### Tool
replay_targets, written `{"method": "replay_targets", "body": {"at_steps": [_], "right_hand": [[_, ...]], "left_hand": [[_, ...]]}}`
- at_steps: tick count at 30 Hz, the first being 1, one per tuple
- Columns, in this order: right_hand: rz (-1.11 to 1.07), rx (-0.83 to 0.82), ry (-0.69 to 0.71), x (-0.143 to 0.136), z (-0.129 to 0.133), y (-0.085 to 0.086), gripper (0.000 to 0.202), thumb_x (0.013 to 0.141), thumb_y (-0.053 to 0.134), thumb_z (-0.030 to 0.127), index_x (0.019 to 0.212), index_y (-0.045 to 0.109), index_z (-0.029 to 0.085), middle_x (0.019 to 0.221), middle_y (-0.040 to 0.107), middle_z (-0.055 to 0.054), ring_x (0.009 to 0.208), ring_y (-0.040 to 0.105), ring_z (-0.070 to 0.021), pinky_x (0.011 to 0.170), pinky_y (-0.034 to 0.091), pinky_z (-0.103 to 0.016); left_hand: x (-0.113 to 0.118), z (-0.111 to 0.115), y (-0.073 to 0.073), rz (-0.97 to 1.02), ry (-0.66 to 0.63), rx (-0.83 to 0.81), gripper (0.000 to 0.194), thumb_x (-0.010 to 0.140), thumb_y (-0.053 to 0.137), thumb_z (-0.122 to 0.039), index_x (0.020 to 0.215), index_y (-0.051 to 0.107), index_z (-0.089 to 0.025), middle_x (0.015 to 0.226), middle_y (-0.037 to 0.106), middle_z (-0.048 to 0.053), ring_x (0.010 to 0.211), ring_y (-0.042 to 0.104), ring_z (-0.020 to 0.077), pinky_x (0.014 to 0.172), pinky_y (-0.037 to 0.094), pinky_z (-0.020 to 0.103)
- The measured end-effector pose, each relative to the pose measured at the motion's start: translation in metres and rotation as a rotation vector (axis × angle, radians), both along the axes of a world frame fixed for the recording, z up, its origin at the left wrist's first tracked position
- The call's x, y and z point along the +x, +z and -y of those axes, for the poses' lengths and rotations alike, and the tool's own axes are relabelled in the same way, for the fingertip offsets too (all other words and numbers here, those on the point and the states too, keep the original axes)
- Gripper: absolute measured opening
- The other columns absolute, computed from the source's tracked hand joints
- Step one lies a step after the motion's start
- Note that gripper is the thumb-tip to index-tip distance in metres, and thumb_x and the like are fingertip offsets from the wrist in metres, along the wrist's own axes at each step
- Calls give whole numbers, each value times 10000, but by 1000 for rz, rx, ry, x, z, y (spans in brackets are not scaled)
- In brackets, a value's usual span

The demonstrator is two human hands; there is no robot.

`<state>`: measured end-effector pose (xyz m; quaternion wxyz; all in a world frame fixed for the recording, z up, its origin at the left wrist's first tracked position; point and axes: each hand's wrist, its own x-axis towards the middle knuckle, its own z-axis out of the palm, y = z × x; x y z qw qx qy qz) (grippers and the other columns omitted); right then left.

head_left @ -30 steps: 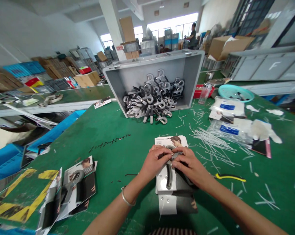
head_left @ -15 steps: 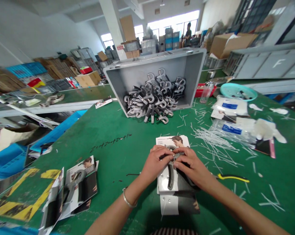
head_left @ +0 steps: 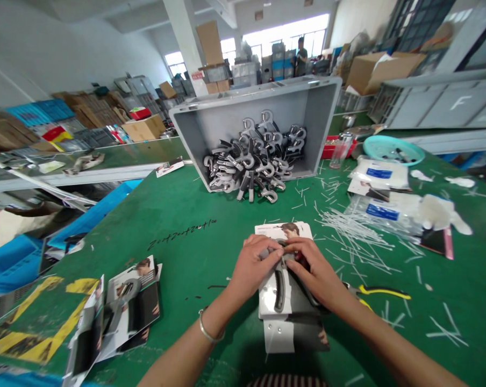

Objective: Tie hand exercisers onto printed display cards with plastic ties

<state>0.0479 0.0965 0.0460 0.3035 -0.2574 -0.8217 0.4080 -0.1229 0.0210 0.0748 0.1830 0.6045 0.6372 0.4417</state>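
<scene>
A hand grip with a grey rounded head and curved black handles lies on a printed cardboard card, which rests on a stack of similar cards. My left hand is closed at the left of the grey head, thumb and fingers pinched. From the right, my right hand pinches at the same head, its fingertips almost meeting the left ones. Between the fingertips shows a small pale strip, too small to make out well. My fingers hide most of the head.
A grey crate tipped on its side holds many hand grips. White cable ties lie scattered at right, near yellow-handled cutters. Carded hand grips lie at left. A turquoise tray and bagged ties stand at back right.
Both hands shift slightly at the grip's head, the right fingers drawing nearer the left. More of the cutters shows beside my right forearm. A distant person has moved left.
</scene>
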Motion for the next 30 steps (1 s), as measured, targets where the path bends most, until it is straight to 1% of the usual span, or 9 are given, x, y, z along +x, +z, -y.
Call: {"method": "replay_targets", "body": {"at_steps": [4,10,13,15,17,20,22,26,30], "right_hand": [[-3,-9,-78,-2,3,-1,240,931,510,206,1165,550,240,1248,522,-97,1129,508,-250,926,441,-400],[12,8,-114,-10,2,-7,216,898,528,171,1103,559,233,1190,556,-74,1098,516,-250,938,419,-411],[4,0,-112,-9,0,-10,159,902,548,187,1054,566,230,1150,576,-65,1034,538,-240,897,435,-398],[-2,-6,-109,-3,1,-7,125,916,552,206,1039,565,227,1147,580,-65,983,549,-228,851,449,-381],[3,45,-108,9,8,-2,96,934,552,220,1028,567,226,1146,587,-65,985,545,-225,842,445,-373],[43,220,-40,27,26,11,68,961,532,200,1008,576,222,1074,616,-54,1025,530,-224,909,403,-392],[102,306,42,34,38,18,81,972,517,184,1003,586,213,1017,626,-50,996,529,-219,910,394,-395],[324,443,71,30,53,21,96,943,579,240,993,633,178,969,616,-80,916,508,-253,822,425,-411],[501,660,45,18,54,18,71,897,616,182,849,661,155,849,596,-96,828,497,-272,752,431,-433]], "left_hand": [[20,13,1,-145,32,127,82,913,600,-227,864,665,-216,912,701,20,966,581,206,931,407,399],[44,41,-33,-575,-190,193,182,922,475,-120,912,655,-150,911,679,75,928,551,217,921,406,421],[47,51,-35,-611,-186,169,175,939,486,-153,1007,646,-165,983,676,69,1002,547,221,962,397,424],[47,60,-25,-546,-68,117,219,919,579,-283,1104,613,-170,1129,643,101,1120,513,266,1005,378,469],[40,72,-11,-457,120,75,434,848,673,-409,1183,562,-157,1252,571,151,1212,455,321,1032,358,525],[17,90,0,-325,409,87,496,830,691,-419,1224,522,-169,1272,537,161,1233,449,324,1045,356,541],[-1,98,-3,-139,547,60,486,845,675,-409,1241,506,-183,1228,564,143,1159,520,291,1005,410,510],[-4,97,-20,383,475,-147,756,795,706,-463,1386,350,-155,1228,582,163,1001,621,242,871,514,426],[31,86,-28,424,363,-231,1157,690,815,-369,1529,47,-157,1341,517,174,1087,591,248,958,486,423]]}}
